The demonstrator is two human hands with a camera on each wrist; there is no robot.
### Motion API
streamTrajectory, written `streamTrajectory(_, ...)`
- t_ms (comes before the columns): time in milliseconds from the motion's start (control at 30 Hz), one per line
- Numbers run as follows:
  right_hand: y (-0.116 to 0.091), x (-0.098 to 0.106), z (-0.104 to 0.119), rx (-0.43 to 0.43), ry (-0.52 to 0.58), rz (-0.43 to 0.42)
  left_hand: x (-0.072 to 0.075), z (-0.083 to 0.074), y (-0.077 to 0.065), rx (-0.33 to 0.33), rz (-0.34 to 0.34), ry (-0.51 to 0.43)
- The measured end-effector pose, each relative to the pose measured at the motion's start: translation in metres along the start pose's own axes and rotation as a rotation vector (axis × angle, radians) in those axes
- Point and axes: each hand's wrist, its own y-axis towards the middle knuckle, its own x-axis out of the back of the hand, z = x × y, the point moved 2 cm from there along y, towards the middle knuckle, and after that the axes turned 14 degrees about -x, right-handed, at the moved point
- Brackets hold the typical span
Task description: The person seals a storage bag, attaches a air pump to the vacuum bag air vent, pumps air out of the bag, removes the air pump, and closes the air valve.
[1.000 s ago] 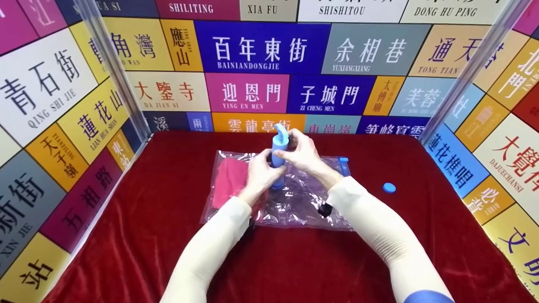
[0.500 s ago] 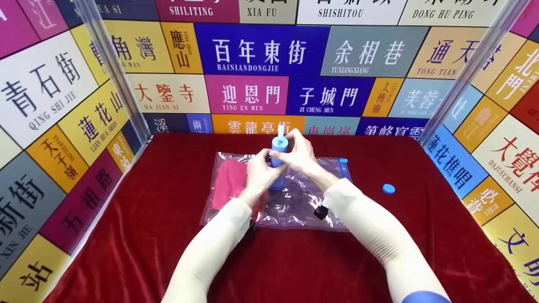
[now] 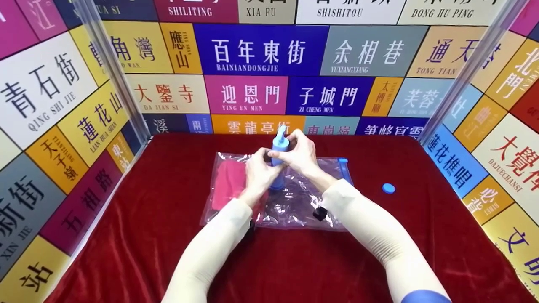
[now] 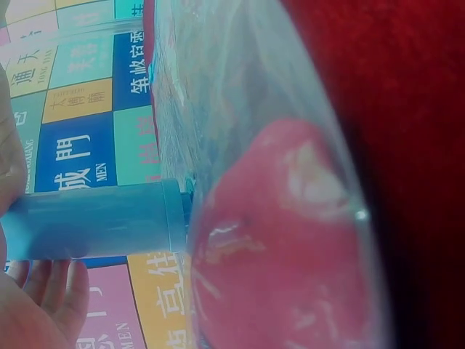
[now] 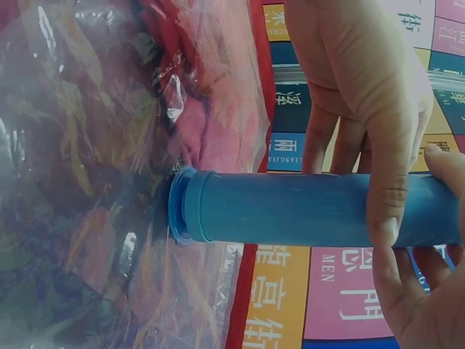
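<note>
A light blue hand pump (image 3: pixel 278 147) stands upright, its flanged base on the clear plastic storage bag (image 3: pixel 303 202). A curved handle (image 3: pixel 282 131) tops it. My left hand (image 3: pixel 259 168) grips the pump's barrel around the middle, the thumb laid across it in the right wrist view. Just above, my right hand (image 3: pixel 302 153) holds the upper barrel near its top. A folded pink-red cloth (image 3: pixel 229 183) lies inside the bag at the left; up close, the left wrist view shows the cloth (image 4: pixel 283 240) through the plastic beside the pump's base.
A blue round cap (image 3: pixel 388 188) lies on the dark red velvet cloth (image 3: pixel 320 265) right of the bag. On the bag's right edge sits a blue zip slider (image 3: pixel 343 160). Walls of colourful sign panels (image 3: pixel 261 48) enclose the table at the back and sides.
The pump's handle has turned from its leftward lean to nearly edge-on, then slightly back. The right forearm has shifted a little left. Both hands keep their hold on the pump.
</note>
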Motion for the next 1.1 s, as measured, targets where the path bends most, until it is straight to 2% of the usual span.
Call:
streamTrajectory(233, 0.001, 0.002, -0.003, 0.018, 0.001, 0.013, 0.0, -0.004, 0.002, -0.05, -0.002, 0.018)
streamTrajectory(367, 0.003, 0.005, -0.002, 0.022, 0.023, 0.06, 0.0, -0.006, 0.003, -0.075, 0.008, 0.029)
streamTrajectory(633, 0.008, 0.018, 0.002, 0.039, 0.096, 0.185, 0.0, -0.004, 0.003, -0.034, 0.065, 0.019)
streamTrajectory(933, 0.009, 0.024, 0.004, 0.05, 0.057, 0.276, 0.0, -0.005, 0.005, -0.024, 0.117, 0.062)
streamTrajectory(1100, 0.008, 0.024, 0.005, 0.035, 0.04, 0.318, -0.001, -0.005, 0.005, -0.033, 0.138, 0.049)
